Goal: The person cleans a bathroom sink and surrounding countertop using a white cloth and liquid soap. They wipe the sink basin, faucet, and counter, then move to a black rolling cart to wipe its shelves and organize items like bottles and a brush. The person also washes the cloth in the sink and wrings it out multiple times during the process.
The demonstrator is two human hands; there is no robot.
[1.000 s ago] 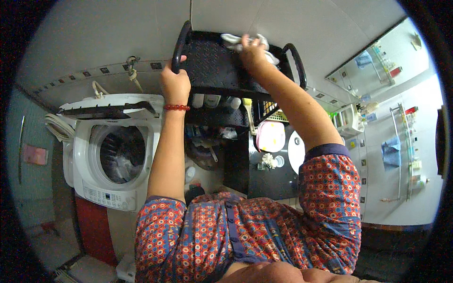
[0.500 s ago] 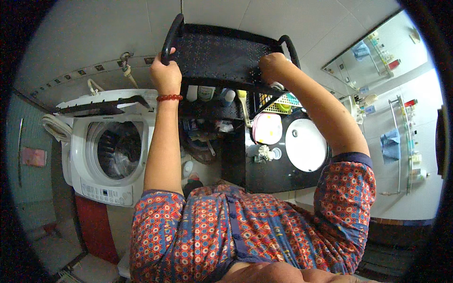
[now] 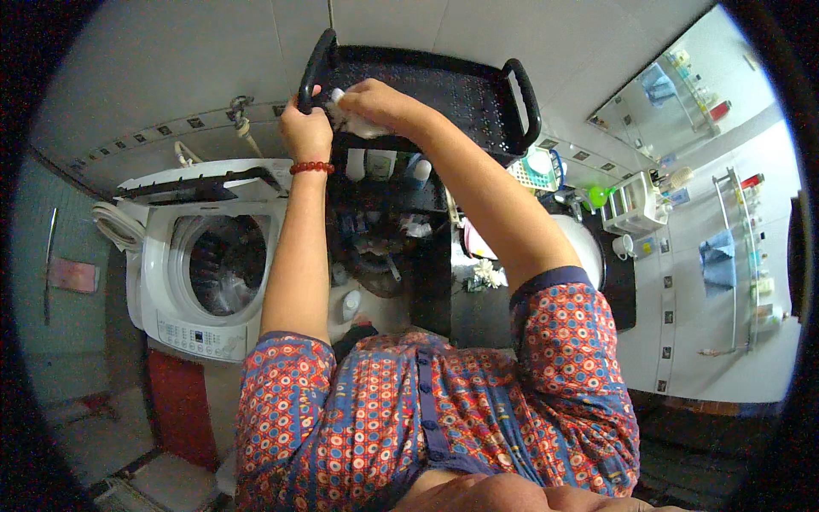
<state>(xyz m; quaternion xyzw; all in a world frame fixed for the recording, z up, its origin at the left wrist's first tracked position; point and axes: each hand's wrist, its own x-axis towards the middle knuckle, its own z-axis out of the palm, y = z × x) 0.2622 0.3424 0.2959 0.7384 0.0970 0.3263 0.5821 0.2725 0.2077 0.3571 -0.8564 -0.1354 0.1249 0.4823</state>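
Observation:
A black rack (image 3: 452, 98) with a perforated top tray and a looped handle at each end stands in front of me. My left hand (image 3: 307, 130) is closed around the lower part of its left handle (image 3: 318, 61). A red bead bracelet (image 3: 311, 168) circles that wrist. Over the left end of the tray, my right hand (image 3: 375, 104) is closed on a crumpled whitish cloth (image 3: 365, 130), which sticks out beneath and beside the fingers. The cloth is close to my left hand and seems to touch the tray surface.
Left of the rack is a white top-loading washing machine (image 3: 162, 294), its lid raised. To the right are a dark counter with a white basin (image 3: 582, 247), a green basket (image 3: 536, 169) and a white mug (image 3: 624, 247). Bottles (image 3: 418, 171) stand on the rack's lower shelf.
My right hand has swept left across the tray, from its right end to beside my left hand, and the whitish cloth now shows in it. My left hand keeps its hold on the handle.

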